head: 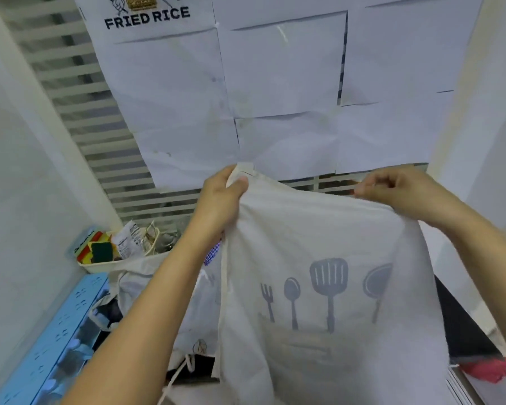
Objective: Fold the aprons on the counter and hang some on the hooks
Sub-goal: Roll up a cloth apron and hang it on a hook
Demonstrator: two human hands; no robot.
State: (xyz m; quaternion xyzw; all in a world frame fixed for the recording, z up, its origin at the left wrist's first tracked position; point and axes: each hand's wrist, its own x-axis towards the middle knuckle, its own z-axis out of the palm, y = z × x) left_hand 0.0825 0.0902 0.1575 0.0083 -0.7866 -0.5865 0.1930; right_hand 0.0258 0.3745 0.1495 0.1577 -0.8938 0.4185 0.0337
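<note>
A cream apron [319, 235] with grey fork, spoon and spatula prints hangs upright in front of me, held up by its top edge. My left hand [219, 197] grips the top left corner, thumb over the cloth. My right hand [398, 188] pinches the top right edge. Its lower part drapes down out of view. Another pale apron [146, 276] lies crumpled on the counter behind my left forearm, its ties trailing. No hooks are visible.
White paper sheets [275, 83] cover the wall ahead, one printed "FRIED RICE". A cream basket [105, 266] with sponges and packets sits at back left. A blue perforated rack [56, 340] runs along the left. A dark surface [462, 325] and a red cloth [485, 371] lie at right.
</note>
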